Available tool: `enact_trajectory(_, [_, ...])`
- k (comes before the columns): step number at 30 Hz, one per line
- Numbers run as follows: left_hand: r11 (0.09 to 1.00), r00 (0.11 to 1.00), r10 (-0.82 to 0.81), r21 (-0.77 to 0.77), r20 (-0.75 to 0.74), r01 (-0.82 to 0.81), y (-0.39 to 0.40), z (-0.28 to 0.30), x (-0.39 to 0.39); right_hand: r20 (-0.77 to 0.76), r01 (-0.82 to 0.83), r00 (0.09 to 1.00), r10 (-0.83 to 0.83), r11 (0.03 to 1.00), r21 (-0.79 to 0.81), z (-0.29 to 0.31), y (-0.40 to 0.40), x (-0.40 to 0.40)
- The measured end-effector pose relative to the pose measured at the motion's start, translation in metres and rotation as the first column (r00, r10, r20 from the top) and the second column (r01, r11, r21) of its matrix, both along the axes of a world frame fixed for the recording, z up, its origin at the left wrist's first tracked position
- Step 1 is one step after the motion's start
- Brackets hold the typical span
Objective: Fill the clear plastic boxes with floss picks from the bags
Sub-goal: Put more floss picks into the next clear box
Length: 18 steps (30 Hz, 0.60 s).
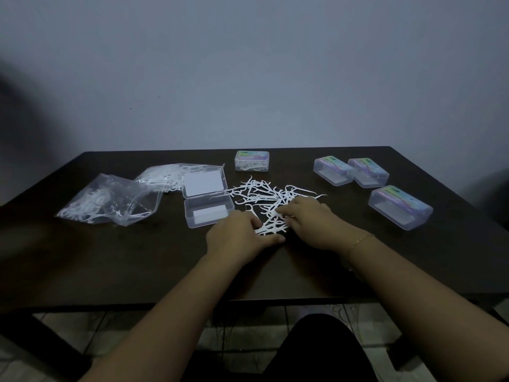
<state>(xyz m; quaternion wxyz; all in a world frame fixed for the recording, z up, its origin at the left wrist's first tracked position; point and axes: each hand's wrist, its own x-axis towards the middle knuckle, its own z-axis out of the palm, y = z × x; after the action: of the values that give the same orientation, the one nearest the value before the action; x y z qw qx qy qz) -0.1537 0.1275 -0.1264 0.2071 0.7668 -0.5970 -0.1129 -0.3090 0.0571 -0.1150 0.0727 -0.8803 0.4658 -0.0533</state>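
Note:
A loose heap of white floss picks (264,195) lies spread on the dark table (110,257) near its middle. My left hand (237,235) holds a small bundle of picks (271,229) at the heap's near edge. My right hand (311,216) has its fingers curled over picks beside that bundle. An open clear plastic box (209,213) with its lid (203,181) folded back stands just left of the heap. Two clear bags of floss picks, one crumpled (110,199) and one behind it (165,175), lie at the left.
A shut box holding picks (252,160) stands at the back middle. Three shut clear boxes with coloured labels stand at the right: two side by side (333,170) (367,172), one nearer (399,206). The table's front edge runs below my forearms.

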Motion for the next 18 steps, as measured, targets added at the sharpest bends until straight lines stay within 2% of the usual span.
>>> enact_trajectory(6, [0.998,0.997,-0.047,0.042,-0.055,0.049,-0.006,0.004,0.009,-0.109,0.021,0.994,-0.016,0.999,0.041,0.002,-0.011,-0.007])
enact_trajectory(14, [0.993,0.993,-0.097,0.066,-0.072,0.102,-0.010,0.008,0.014,-0.297,-0.055,0.954,0.043,0.998,-0.031,0.014,-0.013,0.012])
enact_trajectory(18, [0.987,0.989,-0.119,0.100,-0.089,0.127,-0.015,0.010,0.015,-0.260,-0.034,0.965,0.020,0.998,-0.047,0.016,-0.013,0.013])
